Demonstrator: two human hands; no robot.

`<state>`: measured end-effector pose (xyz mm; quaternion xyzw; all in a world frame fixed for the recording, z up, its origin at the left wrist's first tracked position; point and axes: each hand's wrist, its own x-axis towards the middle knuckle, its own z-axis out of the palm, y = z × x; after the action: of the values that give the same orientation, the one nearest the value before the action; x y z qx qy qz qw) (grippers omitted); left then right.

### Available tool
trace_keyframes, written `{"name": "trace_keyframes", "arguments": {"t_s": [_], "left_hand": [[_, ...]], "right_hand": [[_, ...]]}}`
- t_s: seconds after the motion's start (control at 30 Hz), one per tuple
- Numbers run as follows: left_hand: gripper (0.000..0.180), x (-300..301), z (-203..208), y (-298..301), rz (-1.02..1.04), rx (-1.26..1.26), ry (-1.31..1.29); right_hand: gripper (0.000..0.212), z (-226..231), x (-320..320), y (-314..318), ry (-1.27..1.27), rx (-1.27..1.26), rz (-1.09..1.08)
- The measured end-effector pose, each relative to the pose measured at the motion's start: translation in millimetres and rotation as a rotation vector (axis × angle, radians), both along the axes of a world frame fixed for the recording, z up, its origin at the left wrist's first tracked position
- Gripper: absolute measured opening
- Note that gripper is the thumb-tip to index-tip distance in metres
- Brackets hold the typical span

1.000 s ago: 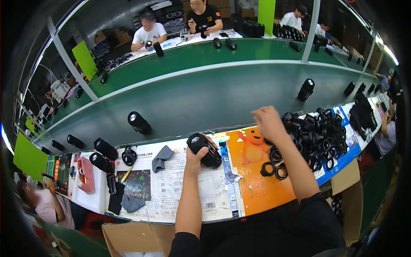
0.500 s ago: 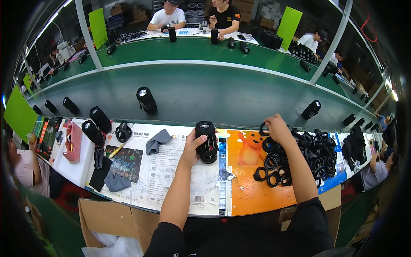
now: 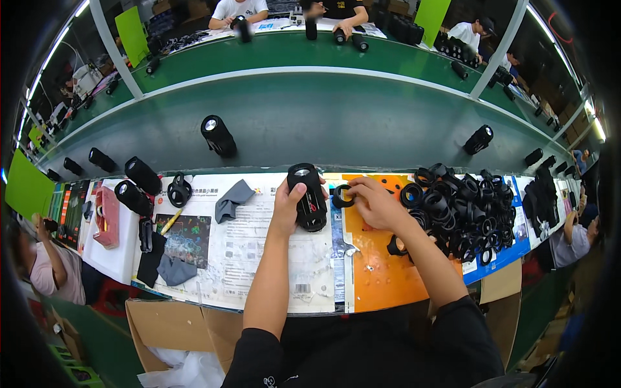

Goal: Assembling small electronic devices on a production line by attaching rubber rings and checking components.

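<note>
Head view: the black cylinder (image 3: 312, 208) is to the left of the ring pile (image 3: 460, 210); its long axis runs away from the person, and its round far end leans slightly left. It sits in the grasp of the left hand (image 3: 285, 205), the thumb lying across it. Nearer to the pile, the right hand (image 3: 376, 203) pinches a black ring (image 3: 337, 200), whose opening faces the camera.

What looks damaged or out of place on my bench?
A ragged white patch at the left edge of the orange printed sheet looks like torn or stuck-on paper, breaking its straight border. The round black rings lie in a jumbled heap, though that may be ordinary.
</note>
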<state>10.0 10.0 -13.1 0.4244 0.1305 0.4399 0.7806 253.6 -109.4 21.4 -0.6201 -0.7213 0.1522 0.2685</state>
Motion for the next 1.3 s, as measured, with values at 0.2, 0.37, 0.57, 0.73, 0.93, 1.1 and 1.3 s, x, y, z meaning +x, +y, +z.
{"name": "trace_keyframes", "arguments": {"t_s": [0.2, 0.37, 0.57, 0.73, 0.93, 1.1, 1.3], "left_hand": [[0.09, 3, 1, -3, 0.016, 0.076, 0.066], [0.072, 3, 1, -3, -0.003, 0.076, 0.016], [0.076, 3, -1, -6, 0.022, 0.088, 0.125], [0.087, 6, -5, -7, -0.005, 0.099, 0.131], [0.081, 3, -16, -3, -0.016, 0.108, 0.173], [0.077, 4, -16, -4, -0.005, 0.157, 0.204], [0.083, 6, -12, -6, -0.033, 0.147, 0.181]], "right_hand": [[0.025, -14, -20, 10, -0.079, 0.13, -0.023], [0.023, 2, -8, 20, 0.065, 0.074, -0.026], [0.02, 77, -1, 57, 0.659, -0.139, 0.156], [0.02, 111, -3, 75, 0.487, -0.304, 0.242], [0.02, 123, -8, 84, 0.279, -0.288, 0.406], [0.021, 139, -14, 83, 0.127, -0.276, 0.468], [0.03, 137, -21, 75, 0.056, -0.232, 0.499]]}}
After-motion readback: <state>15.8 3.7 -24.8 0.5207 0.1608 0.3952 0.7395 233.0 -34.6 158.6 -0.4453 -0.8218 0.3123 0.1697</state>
